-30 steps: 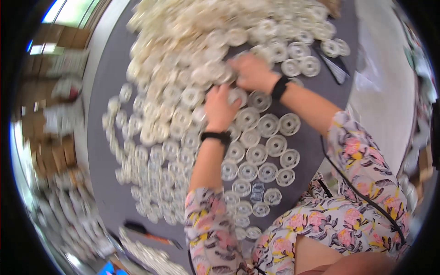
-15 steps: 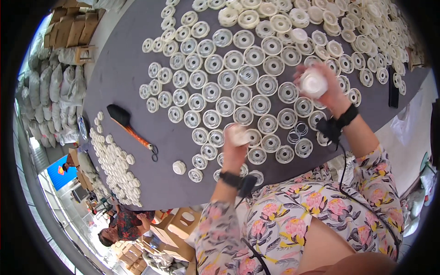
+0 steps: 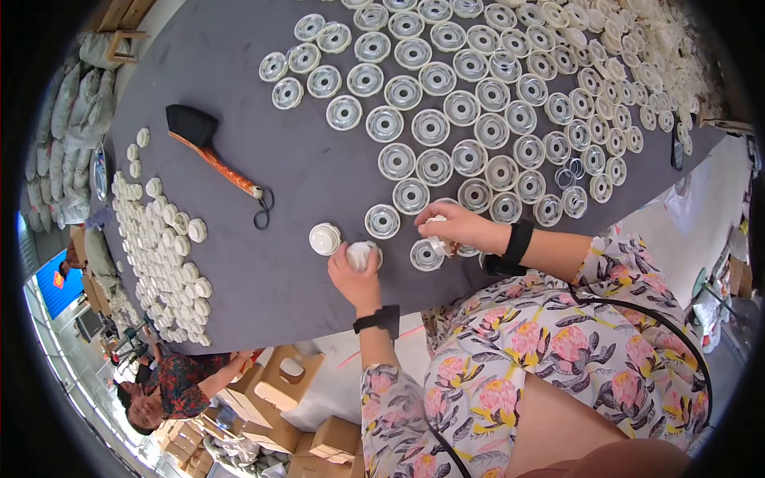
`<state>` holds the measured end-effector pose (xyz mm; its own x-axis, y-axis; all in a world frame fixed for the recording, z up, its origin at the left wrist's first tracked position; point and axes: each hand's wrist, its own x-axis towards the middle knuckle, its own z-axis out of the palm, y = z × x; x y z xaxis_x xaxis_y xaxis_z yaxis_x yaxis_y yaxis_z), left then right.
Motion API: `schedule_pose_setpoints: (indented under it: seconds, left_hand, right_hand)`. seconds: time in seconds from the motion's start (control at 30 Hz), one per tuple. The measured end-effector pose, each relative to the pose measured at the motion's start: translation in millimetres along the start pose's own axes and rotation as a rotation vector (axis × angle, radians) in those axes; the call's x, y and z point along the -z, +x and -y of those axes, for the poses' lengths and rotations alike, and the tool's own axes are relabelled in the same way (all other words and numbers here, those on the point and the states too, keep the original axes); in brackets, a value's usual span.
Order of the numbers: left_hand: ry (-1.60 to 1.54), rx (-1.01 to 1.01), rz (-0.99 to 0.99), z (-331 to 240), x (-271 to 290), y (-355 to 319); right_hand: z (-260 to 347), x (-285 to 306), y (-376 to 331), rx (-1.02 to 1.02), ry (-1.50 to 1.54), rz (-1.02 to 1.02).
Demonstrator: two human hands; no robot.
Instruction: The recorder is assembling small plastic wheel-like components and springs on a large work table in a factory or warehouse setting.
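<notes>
My left hand (image 3: 356, 280) is closed around a white round plastic cap (image 3: 362, 255) at the table's near edge. Just beyond it sits another white cap (image 3: 324, 238), touched by no hand. My right hand (image 3: 468, 229) grips a small white plastic piece (image 3: 439, 240), partly hidden by the fingers. That piece is right over or beside a white disc with a clear ring (image 3: 425, 259); whether they touch I cannot tell. Several more ringed discs (image 3: 434, 166) lie flat in rows beyond my right hand.
A black-bristled brush (image 3: 211, 155) with an orange handle lies left of the discs. Several finished-looking white caps (image 3: 163, 247) crowd the table's left edge. Loose clear rings (image 3: 569, 173) rest on discs at the right. More white parts (image 3: 637, 48) are heaped far right. A co-worker (image 3: 171, 394) is beyond the left edge.
My right hand has come from over the far-right discs to the near edge, still with a white piece. My left hand has moved left with its cap. The whole view has shifted.
</notes>
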<state>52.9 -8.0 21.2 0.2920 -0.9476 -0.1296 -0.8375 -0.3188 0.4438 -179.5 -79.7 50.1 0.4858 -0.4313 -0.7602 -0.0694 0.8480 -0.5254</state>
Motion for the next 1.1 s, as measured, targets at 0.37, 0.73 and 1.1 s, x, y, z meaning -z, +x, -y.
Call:
schedule_pose_setpoints:
  seconds: [0.37,0.73,1.1]
  left_hand:
    - [-0.564,-0.039,-0.123,-7.6,4.9,-2.6]
    - [0.079,-0.348,0.228,-53.0,4.5,27.9]
    - [0.052,-0.27,-0.001,17.1,9.9,-28.2]
  right_hand:
    - [-30.3,-28.0,37.3,0.034,0.039,-0.15]
    - [-15.5,-14.1,18.4,0.169,0.212,-0.293]
    - [-13.7,-23.3,14.3,0.145,0.044,-0.251]
